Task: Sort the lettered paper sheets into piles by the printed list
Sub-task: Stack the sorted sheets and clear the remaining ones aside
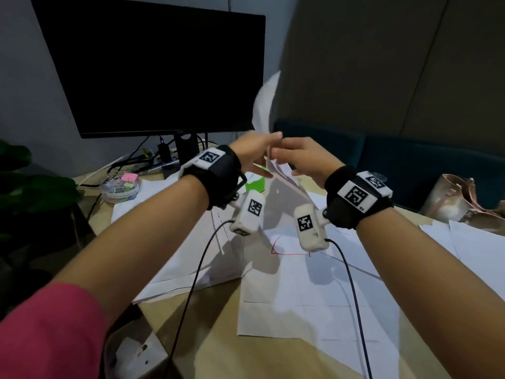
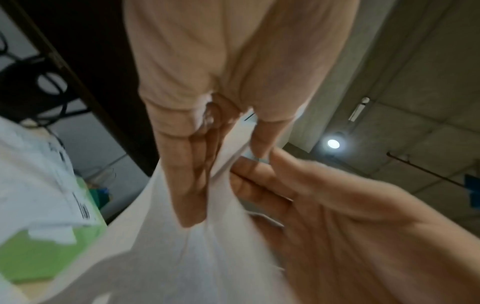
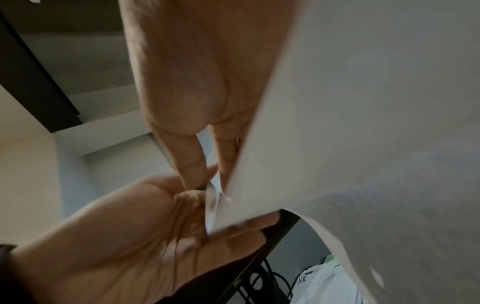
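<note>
Currently, status by item:

Progress: I judge the sort to be partway. Several loose white paper sheets [image 1: 314,296] lie spread over the pale wooden desk [image 1: 213,305], in overlapping groups to the left, centre and right; whether these are finished piles I cannot tell.
Remaining: the thin white sheets held upright in my hands [image 1: 266,110] are not yet placed.
Left hand [image 1: 250,155]: raised above the desk, thumb and fingers [image 2: 187,185] pinching the edge of the held sheets.
Right hand [image 1: 303,157]: touching the same sheets just beside the left, fingertips pinching one edge as if to part a sheet.
Printed list: I cannot tell which sheet it is; a sheet on the green box [image 2: 39,257] carries print, too blurred to read.
Lettering: one desk sheet bears a red hand-drawn mark [image 1: 278,246]; another shows "HR" in the right wrist view.
Material: the paper is thin, limp and matte; it curls at the top and creases where gripped.
Surroundings: a flat black rectangular monitor [image 1: 153,69] stands behind; a clear round tub of clips [image 1: 120,187] sits at its left.
</note>
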Demonstrator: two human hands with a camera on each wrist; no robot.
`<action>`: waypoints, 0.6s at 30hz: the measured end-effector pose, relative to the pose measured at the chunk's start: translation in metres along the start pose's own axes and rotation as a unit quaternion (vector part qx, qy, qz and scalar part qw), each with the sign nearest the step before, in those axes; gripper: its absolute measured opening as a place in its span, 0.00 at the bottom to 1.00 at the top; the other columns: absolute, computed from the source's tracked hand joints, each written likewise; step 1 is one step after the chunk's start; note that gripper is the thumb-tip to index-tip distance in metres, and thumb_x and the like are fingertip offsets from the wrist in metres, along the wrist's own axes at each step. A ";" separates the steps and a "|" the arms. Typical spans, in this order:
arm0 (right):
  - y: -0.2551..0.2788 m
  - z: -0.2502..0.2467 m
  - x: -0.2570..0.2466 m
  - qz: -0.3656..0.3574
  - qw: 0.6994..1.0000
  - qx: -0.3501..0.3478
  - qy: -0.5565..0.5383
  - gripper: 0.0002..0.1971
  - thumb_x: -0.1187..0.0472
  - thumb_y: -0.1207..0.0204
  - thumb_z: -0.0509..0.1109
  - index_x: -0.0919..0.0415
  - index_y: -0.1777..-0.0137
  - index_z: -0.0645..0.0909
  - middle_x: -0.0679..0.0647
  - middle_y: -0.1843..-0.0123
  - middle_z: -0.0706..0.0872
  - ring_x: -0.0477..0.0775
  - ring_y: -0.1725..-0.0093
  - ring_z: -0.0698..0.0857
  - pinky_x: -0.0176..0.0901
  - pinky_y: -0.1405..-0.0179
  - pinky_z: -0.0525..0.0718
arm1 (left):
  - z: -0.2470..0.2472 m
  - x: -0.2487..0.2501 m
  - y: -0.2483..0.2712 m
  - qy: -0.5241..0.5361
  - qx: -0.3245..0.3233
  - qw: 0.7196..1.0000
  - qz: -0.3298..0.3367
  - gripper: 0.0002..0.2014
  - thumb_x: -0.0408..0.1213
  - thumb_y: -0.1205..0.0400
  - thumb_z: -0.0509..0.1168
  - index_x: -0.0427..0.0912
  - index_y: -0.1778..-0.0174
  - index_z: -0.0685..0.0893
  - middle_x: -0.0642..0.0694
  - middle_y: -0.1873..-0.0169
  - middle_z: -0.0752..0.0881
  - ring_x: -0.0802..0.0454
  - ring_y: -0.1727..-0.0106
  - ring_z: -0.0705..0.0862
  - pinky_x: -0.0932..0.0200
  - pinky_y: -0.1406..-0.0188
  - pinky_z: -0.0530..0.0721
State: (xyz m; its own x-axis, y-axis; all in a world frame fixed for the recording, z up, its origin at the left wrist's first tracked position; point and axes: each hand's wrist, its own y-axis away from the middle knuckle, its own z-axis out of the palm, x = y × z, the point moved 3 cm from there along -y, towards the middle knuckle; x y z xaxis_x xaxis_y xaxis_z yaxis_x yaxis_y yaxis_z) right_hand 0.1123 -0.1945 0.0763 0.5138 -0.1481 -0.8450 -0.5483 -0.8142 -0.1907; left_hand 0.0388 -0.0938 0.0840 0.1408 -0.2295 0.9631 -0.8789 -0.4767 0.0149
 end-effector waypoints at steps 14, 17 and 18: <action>0.008 -0.058 0.041 0.105 0.980 0.142 -0.088 0.30 0.44 0.20 0.65 0.56 0.22 0.66 0.50 0.28 0.75 0.52 0.31 0.74 0.58 0.37 0.74 | -0.034 0.026 0.017 0.003 0.032 0.984 0.174 0.10 0.30 0.12 0.55 0.42 0.42 0.80 0.46 0.51 0.87 0.48 0.51 0.87 0.52 0.51 0.87; 0.011 -0.069 0.046 0.078 0.978 0.139 -0.137 0.22 0.48 0.21 0.68 0.55 0.30 0.76 0.46 0.37 0.84 0.48 0.41 0.83 0.52 0.44 0.78 | -0.031 0.020 0.010 0.040 0.025 0.987 0.156 0.11 0.29 0.12 0.55 0.40 0.38 0.79 0.46 0.50 0.87 0.49 0.50 0.87 0.53 0.52 0.87; 0.013 -0.071 0.047 0.068 0.975 0.148 -0.153 0.21 0.51 0.22 0.70 0.56 0.31 0.76 0.47 0.39 0.86 0.47 0.44 0.84 0.49 0.48 0.80 | -0.029 0.017 0.008 0.048 0.026 0.987 0.148 0.12 0.28 0.13 0.54 0.38 0.37 0.79 0.45 0.50 0.87 0.48 0.51 0.87 0.52 0.52 0.87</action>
State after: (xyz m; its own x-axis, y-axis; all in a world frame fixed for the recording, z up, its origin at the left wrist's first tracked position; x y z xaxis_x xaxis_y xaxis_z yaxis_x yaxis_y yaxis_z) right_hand 0.1762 -0.2522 0.0702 0.2276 -0.0322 -0.9732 -0.7866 -0.5952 -0.1643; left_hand 0.0208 -0.0769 0.1082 -0.1646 -0.2860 0.9440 -0.8499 -0.4446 -0.2829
